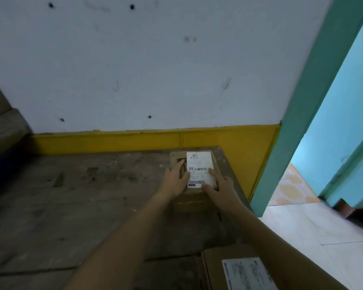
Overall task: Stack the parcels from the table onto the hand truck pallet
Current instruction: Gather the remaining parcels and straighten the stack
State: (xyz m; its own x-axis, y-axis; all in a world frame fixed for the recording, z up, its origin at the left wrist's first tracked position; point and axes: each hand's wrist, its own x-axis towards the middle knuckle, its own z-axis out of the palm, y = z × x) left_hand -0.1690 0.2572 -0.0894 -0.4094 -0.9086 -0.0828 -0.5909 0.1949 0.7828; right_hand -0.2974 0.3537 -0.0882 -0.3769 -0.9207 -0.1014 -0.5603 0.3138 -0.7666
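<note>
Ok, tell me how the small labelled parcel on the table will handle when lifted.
The parcel looks like a flat cardboard box, so probably stiff, not floppy. Left hand and right hand span it easily, so likely light. It lies flat on the table, unlikely to roll; the glossy label may be slightly slippery.

A small parcel (197, 170) sits on the counter (71, 206) at its far right corner, close to the wall (155, 70) behind. The left hand (177, 176) lies on the parcel's left side, the right hand (220, 186) on its near right edge. A second parcel (235, 271) lies nearer, at the counter's near right. Boxes (2, 122) stand at the far left. Right of the counter is a doorway (333, 143), with floor (302, 227) below.
</note>
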